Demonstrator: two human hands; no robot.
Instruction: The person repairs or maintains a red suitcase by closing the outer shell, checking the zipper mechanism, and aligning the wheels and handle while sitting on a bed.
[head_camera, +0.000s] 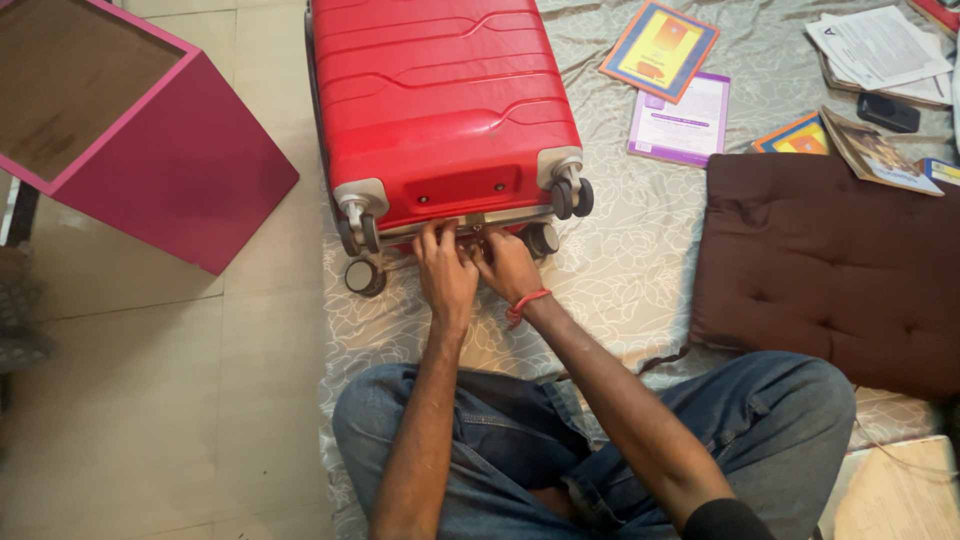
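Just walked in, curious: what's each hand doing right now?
Left hand: fingers curled on the red suitcase seam; grip cannot be told.
Right hand: same spot, likewise unclear.

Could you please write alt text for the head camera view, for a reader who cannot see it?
A seated person's left hand and right hand press together at the wheeled edge of a closed red suitcase lying on a patterned sheet. Books and a brown cushion lie alongside.

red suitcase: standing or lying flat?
Lying flat. The red suitcase rests broad side down on the patterned sheet, wheels pointing sideways toward the person.
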